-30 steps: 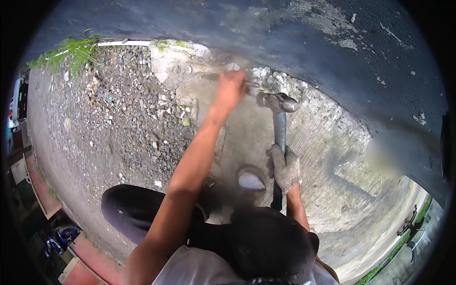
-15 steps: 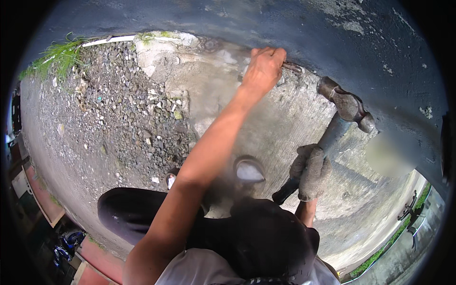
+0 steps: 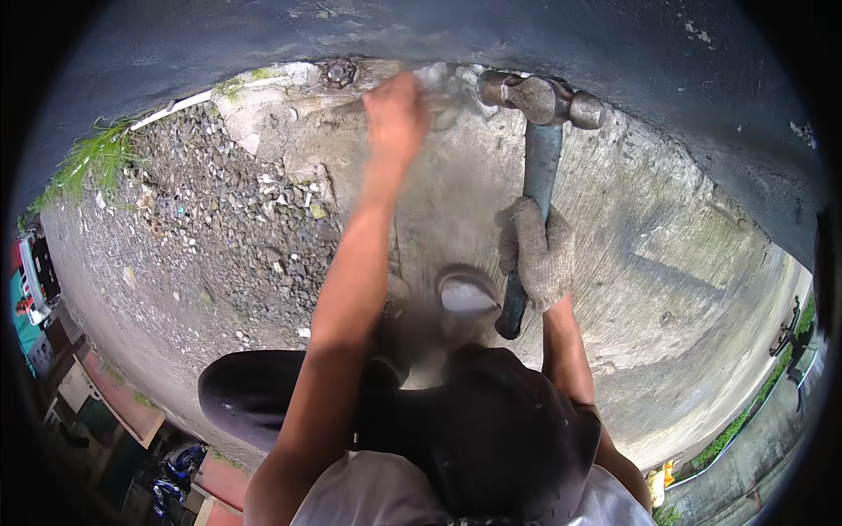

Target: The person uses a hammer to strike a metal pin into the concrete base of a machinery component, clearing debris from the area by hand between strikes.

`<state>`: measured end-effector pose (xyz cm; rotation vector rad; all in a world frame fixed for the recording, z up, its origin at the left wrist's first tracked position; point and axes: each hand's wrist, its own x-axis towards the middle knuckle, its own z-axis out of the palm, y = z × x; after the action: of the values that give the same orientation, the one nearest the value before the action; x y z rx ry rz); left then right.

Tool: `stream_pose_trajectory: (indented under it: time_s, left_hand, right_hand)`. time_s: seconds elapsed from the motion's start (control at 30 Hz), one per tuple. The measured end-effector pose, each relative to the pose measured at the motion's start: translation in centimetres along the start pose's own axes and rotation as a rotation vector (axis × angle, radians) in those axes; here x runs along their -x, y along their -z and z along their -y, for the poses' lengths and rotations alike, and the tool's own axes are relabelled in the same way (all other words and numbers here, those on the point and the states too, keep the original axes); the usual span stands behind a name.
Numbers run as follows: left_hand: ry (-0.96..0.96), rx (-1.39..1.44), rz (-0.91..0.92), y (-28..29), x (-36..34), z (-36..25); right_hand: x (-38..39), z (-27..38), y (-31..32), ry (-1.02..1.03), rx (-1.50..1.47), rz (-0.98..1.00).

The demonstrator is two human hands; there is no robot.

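My bare left hand (image 3: pixel 395 114) is closed near the foot of the dark wall, blurred by motion. From its left side sticks out a short, dark metal rod, perhaps a chisel (image 3: pixel 349 107); the rest is hidden in the fist. My right hand (image 3: pixel 542 259), in a grey knit glove, is wrapped round the lower handle of a ball-peen hammer (image 3: pixel 541 101). The worn steel head is raised toward the wall base, right of my left hand. Broken whitish concrete (image 3: pixel 474 88) lies along the wall between hand and hammer head. A rusty bolt (image 3: pixel 338 73) sits left of the hand.
The dark painted wall (image 3: pixel 421 35) runs across the far side. Loose gravel (image 3: pixel 237 210) covers the left, rough concrete (image 3: pixel 667 263) the right. A grass tuft (image 3: pixel 96 162) grows by a white pipe (image 3: pixel 171 110). My dark-clad knees (image 3: pixel 491 412) are close below.
My left hand has moved left along the wall base, and the rod now points left instead of right. The hammer has swung left and farther out, its handle now more upright.
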<state>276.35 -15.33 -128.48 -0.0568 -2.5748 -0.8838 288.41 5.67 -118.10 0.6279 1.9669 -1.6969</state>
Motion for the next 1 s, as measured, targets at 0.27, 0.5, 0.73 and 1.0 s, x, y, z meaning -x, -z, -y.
stream_pose_trajectory:
  time_s: [0.27,0.5,0.73,1.0]
  left_hand:
    - [-0.027,0.128,0.000,3.4,2.6,-2.1]
    - [-0.139,0.192,0.003,0.9,0.5,-2.8]
    - [-0.040,0.384,-0.160,1.9,-1.1,-3.1]
    - [0.303,0.576,-0.357,4.2,-3.4,-2.5]
  right_hand:
    - [1.6,-1.1,-0.2,-0.030,-0.027,-0.085]
    - [2.4,-0.6,-0.5,-0.038,0.014,-0.103]
    - [3.2,-2.0,0.6,0.126,0.227,-0.099]
    - [4.5,5.4,-2.2,0.575,0.085,0.010]
